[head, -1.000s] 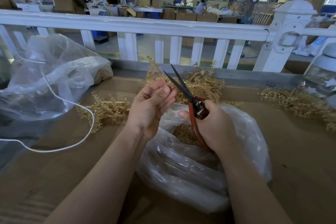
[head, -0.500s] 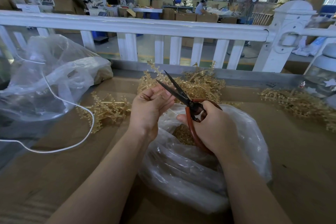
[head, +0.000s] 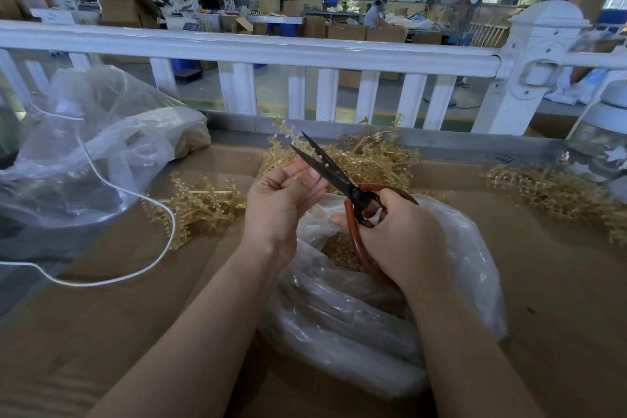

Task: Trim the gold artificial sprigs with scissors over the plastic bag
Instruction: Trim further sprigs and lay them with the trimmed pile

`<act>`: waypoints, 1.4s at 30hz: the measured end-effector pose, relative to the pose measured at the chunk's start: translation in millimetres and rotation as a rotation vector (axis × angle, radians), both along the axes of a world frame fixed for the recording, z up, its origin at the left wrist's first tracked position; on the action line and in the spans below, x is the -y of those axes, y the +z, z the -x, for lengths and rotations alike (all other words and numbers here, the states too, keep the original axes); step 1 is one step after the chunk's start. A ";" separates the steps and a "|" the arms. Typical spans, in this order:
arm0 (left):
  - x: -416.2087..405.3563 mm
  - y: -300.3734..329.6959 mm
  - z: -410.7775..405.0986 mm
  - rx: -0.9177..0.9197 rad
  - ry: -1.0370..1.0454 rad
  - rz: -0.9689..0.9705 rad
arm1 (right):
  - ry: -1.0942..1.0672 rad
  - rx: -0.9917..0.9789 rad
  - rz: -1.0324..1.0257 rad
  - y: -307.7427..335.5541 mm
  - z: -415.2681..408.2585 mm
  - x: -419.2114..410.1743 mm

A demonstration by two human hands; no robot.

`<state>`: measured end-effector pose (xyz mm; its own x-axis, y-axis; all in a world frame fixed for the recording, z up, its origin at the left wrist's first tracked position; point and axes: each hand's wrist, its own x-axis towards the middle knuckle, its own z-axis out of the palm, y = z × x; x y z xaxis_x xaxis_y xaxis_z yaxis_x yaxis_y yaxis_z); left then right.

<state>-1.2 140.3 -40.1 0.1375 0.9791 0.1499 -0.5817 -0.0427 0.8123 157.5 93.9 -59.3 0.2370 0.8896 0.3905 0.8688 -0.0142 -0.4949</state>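
Gripping scissors (head: 342,187), blades apart, right hand (head: 397,234); left hand (head: 281,200) pinching gold sprig (head: 281,132) over plastic bag (head: 468,248)

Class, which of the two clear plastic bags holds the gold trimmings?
The clear plastic bag directly beneath the hands; the other lies far left beside the white cord.

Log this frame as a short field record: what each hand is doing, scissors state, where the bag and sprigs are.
left hand: pinches a thin gold sprig piece at the blades
right hand: grips the scissors by the red handles
scissors state: blades apart, tips pointing up and left
bag: clear plastic, open under both hands, gold trimmings inside
sprigs: heap behind the hands; more at left and far right
surface: brown cardboard
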 end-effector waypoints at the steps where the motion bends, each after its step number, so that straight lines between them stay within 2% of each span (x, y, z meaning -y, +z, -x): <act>1: 0.0 0.0 0.3 -0.001 0.000 -0.003 | 0.000 -0.002 0.003 -0.1 0.0 0.0; 7: -0.5 2.6 0.9 -0.031 0.028 -0.008 | -0.020 0.001 0.001 -0.6 -1.4 0.9; 14: 2.6 1.1 -3.1 -0.156 0.054 -0.105 | -0.015 -0.010 -0.048 2.9 1.1 3.7; 42: 5.3 2.8 -2.3 -0.111 -0.009 -0.104 | 0.025 -0.064 -0.142 -2.2 3.6 3.9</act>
